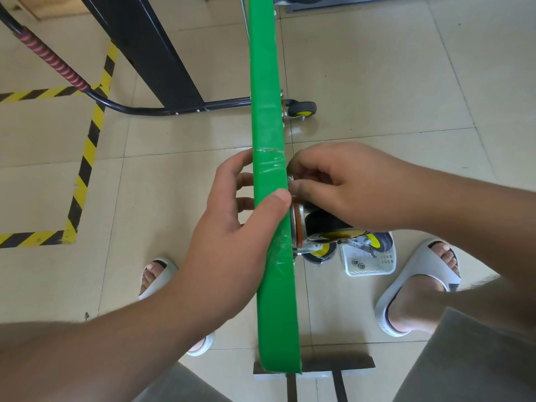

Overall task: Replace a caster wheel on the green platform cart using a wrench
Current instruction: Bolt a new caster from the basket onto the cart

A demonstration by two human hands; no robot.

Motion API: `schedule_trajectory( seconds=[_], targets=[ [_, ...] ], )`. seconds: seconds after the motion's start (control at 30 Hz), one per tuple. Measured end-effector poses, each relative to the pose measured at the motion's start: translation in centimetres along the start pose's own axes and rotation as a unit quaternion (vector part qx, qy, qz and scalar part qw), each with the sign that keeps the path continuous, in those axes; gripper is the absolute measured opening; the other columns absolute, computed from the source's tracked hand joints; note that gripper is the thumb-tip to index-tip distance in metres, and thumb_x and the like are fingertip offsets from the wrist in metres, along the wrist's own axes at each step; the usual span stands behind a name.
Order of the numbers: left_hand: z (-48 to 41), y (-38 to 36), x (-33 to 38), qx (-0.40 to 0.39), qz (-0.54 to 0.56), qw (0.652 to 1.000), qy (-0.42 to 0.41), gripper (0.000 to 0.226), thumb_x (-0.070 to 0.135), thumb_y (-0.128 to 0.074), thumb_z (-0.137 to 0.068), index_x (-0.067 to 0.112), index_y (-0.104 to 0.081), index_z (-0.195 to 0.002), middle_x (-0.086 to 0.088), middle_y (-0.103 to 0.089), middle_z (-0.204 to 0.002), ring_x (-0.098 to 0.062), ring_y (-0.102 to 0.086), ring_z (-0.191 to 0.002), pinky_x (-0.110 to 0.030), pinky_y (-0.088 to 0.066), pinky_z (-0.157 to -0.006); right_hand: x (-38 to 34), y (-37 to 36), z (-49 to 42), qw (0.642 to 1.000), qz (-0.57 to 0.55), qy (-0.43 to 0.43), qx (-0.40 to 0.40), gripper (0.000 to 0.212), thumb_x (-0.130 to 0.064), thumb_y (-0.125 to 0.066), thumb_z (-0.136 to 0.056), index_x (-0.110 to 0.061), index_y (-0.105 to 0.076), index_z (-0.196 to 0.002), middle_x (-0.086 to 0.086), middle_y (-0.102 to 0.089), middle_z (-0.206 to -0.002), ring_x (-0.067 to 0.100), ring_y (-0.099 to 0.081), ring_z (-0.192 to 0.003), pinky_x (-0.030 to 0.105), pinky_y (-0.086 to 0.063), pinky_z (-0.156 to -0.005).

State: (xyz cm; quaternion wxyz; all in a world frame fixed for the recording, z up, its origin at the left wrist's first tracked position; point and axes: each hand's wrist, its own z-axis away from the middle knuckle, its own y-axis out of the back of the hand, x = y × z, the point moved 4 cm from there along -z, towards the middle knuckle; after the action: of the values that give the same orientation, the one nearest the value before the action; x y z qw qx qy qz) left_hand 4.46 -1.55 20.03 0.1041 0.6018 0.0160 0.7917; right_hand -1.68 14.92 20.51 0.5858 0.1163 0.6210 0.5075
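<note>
The green platform cart (265,111) stands on its edge and runs up the middle of the view. My left hand (232,219) grips that edge, thumb over the top and fingers behind the deck. A caster wheel (324,224) with a black tyre, yellow hub and metal mounting plate sits against the deck's underside. My right hand (345,181) has its fingers curled at the top of that mounting plate, pinching something small that I cannot make out. A second caster (301,109) is mounted farther along the deck. No wrench is visible.
A small white basket (368,261) on the tile floor holds a loose caster and two nuts, between my sandalled feet (414,285). A black frame with a red-wrapped hose (52,59) stands at the back left. Yellow-black tape (87,152) marks the floor.
</note>
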Motion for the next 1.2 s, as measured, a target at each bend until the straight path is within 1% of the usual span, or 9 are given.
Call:
schedule_trajectory(
  seconds=[0.2,0.3,0.43,0.53,0.7,0.83,0.97,1.1,1.2],
  targets=[
    [0.0,0.0,0.0,-0.002,0.001,1.0,0.005,0.05,0.05,-0.059,-0.086,0.059,-0.046,-0.133,0.026,-0.059,-0.12,-0.015,-0.068,-0.108,-0.042,-0.064,-0.079,-0.2,-0.4,0.0,0.999,-0.019,-0.015,-0.031,0.042,-0.047,-0.036,-0.098,-0.015,-0.063,-0.095,0.004,-0.064,-0.084,0.02,-0.059,-0.079,0.039,-0.047,-0.076],
    [0.0,0.0,0.0,-0.006,0.001,1.0,0.007,0.049,0.051,-0.059,-0.086,0.06,-0.045,-0.133,0.027,-0.06,-0.119,-0.016,-0.068,-0.108,-0.043,-0.064,-0.08,0.0,-0.1,-0.1,0.999,-0.018,-0.032,-0.016,0.03,-0.044,-0.046,-0.091,-0.021,-0.061,-0.1,-0.002,-0.061,-0.082,0.014,-0.057,-0.075,0.035,-0.046,-0.07],
    [0.0,0.0,0.0,-0.004,-0.002,1.0,0.004,0.049,0.05,-0.059,-0.087,0.06,-0.046,-0.133,0.027,-0.06,-0.12,-0.017,-0.069,-0.108,-0.044,-0.064,-0.08,0.2,0.1,-0.2,0.999,-0.029,-0.011,0.028,0.021,-0.034,-0.063,-0.084,-0.029,-0.058,-0.104,-0.008,-0.053,-0.08,0.002,-0.05,-0.068,0.017,-0.037,-0.058],
    [0.0,0.1,0.0,-0.004,-0.005,1.0,0.004,0.048,0.051,-0.058,-0.086,0.061,-0.045,-0.132,0.028,-0.059,-0.12,-0.015,-0.069,-0.106,-0.042,-0.064,-0.078,0.3,0.2,-0.3,0.999,-0.008,0.012,0.041,0.014,-0.033,-0.068,-0.09,-0.028,-0.061,-0.101,-0.009,-0.05,-0.075,0.001,-0.05,-0.068,0.016,-0.036,-0.058],
    [0.0,0.0,0.2,-0.005,-0.007,1.0,0.002,0.049,0.051,-0.057,-0.086,0.06,-0.045,-0.133,0.03,-0.059,-0.116,-0.014,-0.069,-0.105,-0.037,-0.064,-0.075,0.3,0.3,-0.3,1.0,-0.014,0.01,0.017,0.016,-0.037,-0.062,-0.096,-0.022,-0.066,-0.101,-0.004,-0.052,-0.064,0.01,-0.05,-0.064,0.023,-0.039,-0.059],
    [0.0,0.1,0.1,-0.006,-0.01,1.0,0.005,0.05,0.052,-0.057,-0.087,0.06,-0.044,-0.134,0.03,-0.058,-0.118,-0.014,-0.068,-0.107,-0.04,-0.064,-0.078,0.4,-0.1,-0.4,0.999,-0.035,-0.03,-0.026,0.028,-0.043,-0.049,-0.102,-0.022,-0.067,-0.097,-0.001,-0.066,-0.08,0.013,-0.061,-0.075,0.034,-0.05,-0.073],
    [0.0,0.0,0.2,-0.006,-0.009,1.0,0.007,0.05,0.053,-0.057,-0.086,0.061,-0.043,-0.134,0.03,-0.058,-0.119,-0.014,-0.068,-0.108,-0.042,-0.064,-0.08,0.1,-0.1,-0.4,0.997,-0.055,-0.045,-0.04,0.036,-0.043,-0.044,-0.103,-0.018,-0.068,-0.099,0.004,-0.069,-0.089,0.019,-0.063,-0.084,0.039,-0.052,-0.081],
    [0.1,0.0,0.3,-0.009,-0.008,1.0,0.007,0.05,0.053,-0.057,-0.086,0.061,-0.043,-0.134,0.03,-0.058,-0.119,-0.014,-0.068,-0.108,-0.042,-0.064,-0.08,0.1,0.3,-0.4,0.997,-0.07,-0.035,-0.007,0.02,-0.039,-0.055,-0.089,-0.028,-0.063,-0.103,-0.008,-0.063,-0.088,0.01,-0.059,-0.08,0.035,-0.05,-0.075],
    [0.0,0.0,0.2,-0.008,-0.009,1.0,0.007,0.05,0.054,-0.057,-0.086,0.061,-0.043,-0.134,0.032,-0.058,-0.118,-0.014,-0.068,-0.109,-0.043,-0.063,-0.082,0.2,0.8,-0.3,0.997,-0.048,0.003,0.055,0.028,-0.034,-0.067,-0.08,-0.033,-0.06,-0.107,-0.012,-0.06,-0.102,0.007,-0.058,-0.093,0.03,-0.052,-0.08]
  ],
)
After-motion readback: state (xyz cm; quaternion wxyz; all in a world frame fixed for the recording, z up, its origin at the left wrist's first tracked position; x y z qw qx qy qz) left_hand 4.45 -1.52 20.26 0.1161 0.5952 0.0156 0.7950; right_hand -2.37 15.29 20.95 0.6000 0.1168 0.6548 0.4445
